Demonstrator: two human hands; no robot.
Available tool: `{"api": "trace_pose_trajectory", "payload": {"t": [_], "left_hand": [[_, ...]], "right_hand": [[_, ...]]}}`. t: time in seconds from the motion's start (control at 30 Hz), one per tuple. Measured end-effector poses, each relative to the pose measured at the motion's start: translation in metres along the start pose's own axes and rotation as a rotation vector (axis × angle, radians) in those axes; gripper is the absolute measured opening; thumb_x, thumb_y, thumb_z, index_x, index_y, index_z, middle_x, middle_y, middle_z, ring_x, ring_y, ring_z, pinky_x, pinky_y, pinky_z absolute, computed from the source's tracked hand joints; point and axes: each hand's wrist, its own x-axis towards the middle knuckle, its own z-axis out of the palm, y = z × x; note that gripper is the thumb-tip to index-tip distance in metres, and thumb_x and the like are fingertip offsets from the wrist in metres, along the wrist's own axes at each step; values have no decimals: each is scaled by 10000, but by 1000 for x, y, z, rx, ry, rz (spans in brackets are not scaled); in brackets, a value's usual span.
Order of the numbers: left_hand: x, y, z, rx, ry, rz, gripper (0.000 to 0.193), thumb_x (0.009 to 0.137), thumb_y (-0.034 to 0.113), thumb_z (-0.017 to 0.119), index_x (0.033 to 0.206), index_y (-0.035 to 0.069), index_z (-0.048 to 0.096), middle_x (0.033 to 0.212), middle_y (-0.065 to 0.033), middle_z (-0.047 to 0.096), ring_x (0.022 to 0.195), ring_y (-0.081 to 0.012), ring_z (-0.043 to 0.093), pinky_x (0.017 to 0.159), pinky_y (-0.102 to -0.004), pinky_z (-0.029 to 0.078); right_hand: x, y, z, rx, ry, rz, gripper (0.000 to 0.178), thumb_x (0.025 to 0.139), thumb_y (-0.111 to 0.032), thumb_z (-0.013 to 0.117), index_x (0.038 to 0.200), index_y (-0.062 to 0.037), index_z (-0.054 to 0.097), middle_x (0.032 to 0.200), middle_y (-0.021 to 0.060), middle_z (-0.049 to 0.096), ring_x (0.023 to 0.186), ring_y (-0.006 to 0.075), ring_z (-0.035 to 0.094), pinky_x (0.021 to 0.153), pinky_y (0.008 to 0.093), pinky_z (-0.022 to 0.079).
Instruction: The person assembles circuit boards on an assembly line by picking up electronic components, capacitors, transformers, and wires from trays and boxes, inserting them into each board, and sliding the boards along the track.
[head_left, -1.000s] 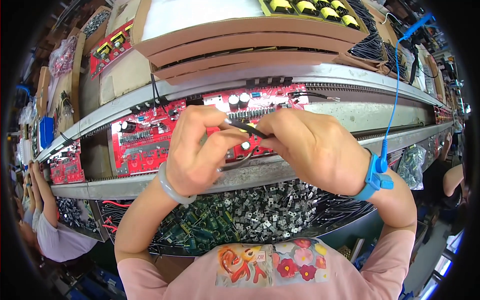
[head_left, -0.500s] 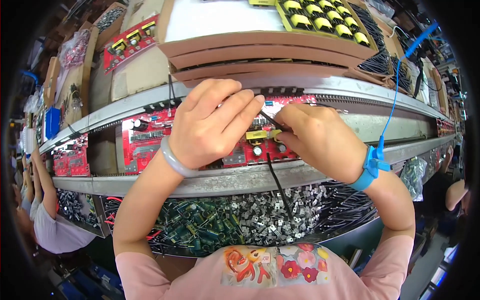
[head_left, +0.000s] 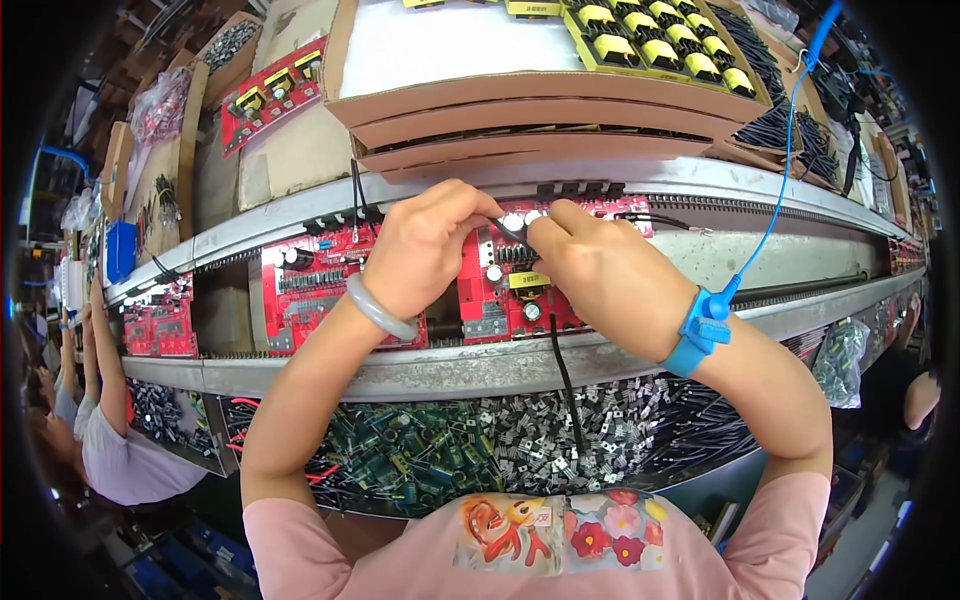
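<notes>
Right grip (head_left: 603, 268): narrow, fingertips closed on a black wire (head_left: 514, 234). Left grip (head_left: 420, 250): fingertips at the wire's other visible end; whether they pinch it or only steady it, I cannot tell. The wire lies between my two grips, above the red board (head_left: 500, 306). Whether it touches the board is hidden by my fingers.

Risks noted. First, misplacement: my fingers cover much of the spot between my grips, so an end could meet the wrong point on the board without my seeing it. Second, slippage: the wire is thin and probably springy; if my right grip loosens, it could flick aside. Third, collateral damage: the transformer (head_left: 530, 281) and the small capacitor (head_left: 531, 311) stand just left of my right grip, and a dropped knuckle could lean on them and bend their legs.

Fourth, snagging: a black lead (head_left: 563, 365) runs from the board's near edge, below my right grip, over the front rail (head_left: 470, 374) and onto the transistors (head_left: 535, 435). My forearm, drawn back carelessly, could catch it and tug it from the board. Fifth, the cord (head_left: 768, 232) from the strap (head_left: 696, 337) behind my right grip could pull my wrist off line if it catches.
</notes>
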Motion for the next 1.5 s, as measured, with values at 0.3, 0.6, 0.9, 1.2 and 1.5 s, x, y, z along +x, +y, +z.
{"api": "trace_pose_trajectory", "payload": {"t": [0.3, 0.6, 0.9, 1.2, 1.5], "left_hand": [[-12, -2, -4, 83, -45, 36, 206, 845, -159, 625, 980, -21, 696, 920, -165, 705, 855, -334, 721, 744, -382, 577], [-7, -1, 0, 142, -72, 33, 261, 806, -174, 610, 1006, -22, 680, 951, -166, 704, 877, -355, 717, 756, -403, 591], [-9, -7, 3, 163, -64, 102, 244, 828, -154, 615, 1018, -18, 686, 945, -165, 707, 900, -350, 721, 775, -405, 593], [-18, 15, -2, 99, 249, 76, 374, 873, -57, 719, 1233, 30, 667, 1262, -193, 649, 1115, -378, 664, 940, -418, 554], [-1, 6, -23, 550, 55, 578, 351, 741, 3, 745, 1092, 12, 757, 1104, -124, 699, 1035, -314, 682, 821, -399, 606]], "right_hand": [[-8, 1, -2, 85, 49, -38, 181, 847, -42, 745, 929, 10, 592, 885, 174, 606, 814, 396, 668, 703, 477, 551], [-12, 5, 3, 70, 32, 25, 170, 841, -9, 735, 965, -2, 619, 936, 169, 621, 854, 391, 664, 736, 466, 558], [-48, -19, -32, 356, -224, -318, 398, 762, 11, 745, 1155, -33, 701, 982, 107, 627, 860, 301, 686, 728, 393, 589], [-17, -8, 6, 215, 220, -67, 215, 849, -73, 791, 980, -6, 634, 808, 159, 631, 719, 366, 662, 627, 440, 535], [-8, -8, 15, 127, 215, -91, 187, 850, -115, 785, 953, -26, 658, 800, 132, 645, 720, 327, 674, 632, 426, 561]]}}
